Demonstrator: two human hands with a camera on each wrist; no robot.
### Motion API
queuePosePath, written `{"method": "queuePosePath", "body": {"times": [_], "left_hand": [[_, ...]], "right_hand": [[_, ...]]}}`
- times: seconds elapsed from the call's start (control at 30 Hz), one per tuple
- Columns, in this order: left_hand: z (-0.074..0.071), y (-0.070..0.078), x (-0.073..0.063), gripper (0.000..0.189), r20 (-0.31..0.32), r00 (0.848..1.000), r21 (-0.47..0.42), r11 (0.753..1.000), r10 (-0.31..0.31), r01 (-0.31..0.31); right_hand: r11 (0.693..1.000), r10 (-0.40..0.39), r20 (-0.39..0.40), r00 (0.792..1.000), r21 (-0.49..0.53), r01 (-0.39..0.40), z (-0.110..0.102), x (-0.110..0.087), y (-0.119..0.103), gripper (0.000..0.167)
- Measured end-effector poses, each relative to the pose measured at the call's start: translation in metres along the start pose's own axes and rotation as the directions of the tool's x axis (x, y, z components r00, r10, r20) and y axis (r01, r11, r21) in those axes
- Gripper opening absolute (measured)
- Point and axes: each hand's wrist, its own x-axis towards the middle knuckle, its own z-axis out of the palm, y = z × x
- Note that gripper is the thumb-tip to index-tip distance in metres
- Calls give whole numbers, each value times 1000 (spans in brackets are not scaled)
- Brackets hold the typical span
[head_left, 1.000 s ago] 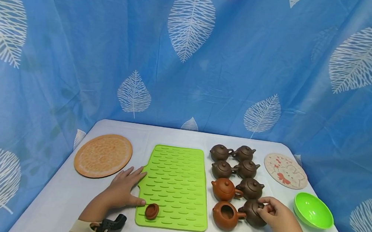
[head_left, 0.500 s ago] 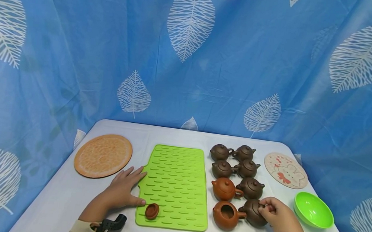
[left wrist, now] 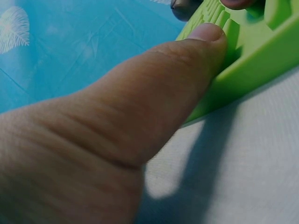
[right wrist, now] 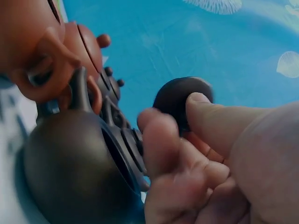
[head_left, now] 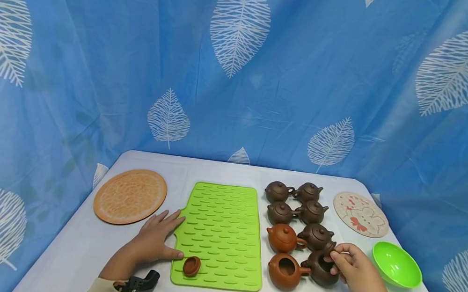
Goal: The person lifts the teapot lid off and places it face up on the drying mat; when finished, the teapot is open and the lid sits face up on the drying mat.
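Observation:
Between thumb and fingers my right hand (head_left: pixel 353 265) pinches a dark brown teapot lid (right wrist: pixel 175 95), tilted and raised off its pot. Just below, the dark teapot (right wrist: pixel 74 158) stands with its round mouth uncovered. To its left is a reddish-brown teapot (head_left: pixel 282 280), also lidless, its opening facing up. A reddish lid (head_left: pixel 191 266) lies underside up on the front left corner of the green ridged mat (head_left: pixel 226 230). My left hand (head_left: pixel 157 235) rests at the mat's left edge, fingers spread and thumb on the rim near that lid.
Behind the two lidless pots, a lidded reddish teapot (head_left: pixel 283 238) and several dark lidded teapots (head_left: pixel 311 211) stand close together in two columns. On the right are a round rabbit-print mat (head_left: pixel 360 214) and a green bowl (head_left: pixel 396 265). An orange round placemat (head_left: pixel 130 196) lies far left.
My right hand has lifted the dark lid off the front right teapot, up and slightly right, uncovering its mouth. My left hand has stayed in place on the mat.

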Motion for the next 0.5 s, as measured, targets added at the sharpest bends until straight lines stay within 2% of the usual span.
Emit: {"method": "queuePosePath", "body": {"times": [0.1,0.27,0.4,0.5], "left_hand": [[0,1,0,114,1,1000,-1,1000,-1,1],[0,1,0,114,-2,1000,-4,1000,-4,4],[0,1,0,114,1,1000,-5,1000,-2,2],[-1,1,0,114,4,1000,-6,1000,-2,2]], "right_hand": [[990,-3,41,999,143,-3,5,1,2,27],[935,-49,93,994,356,12,13,4,5,36],[903,-66,118,991,430,9,18,5,5,34],[892,-83,136,987,452,13,21,5,3,30]]}}
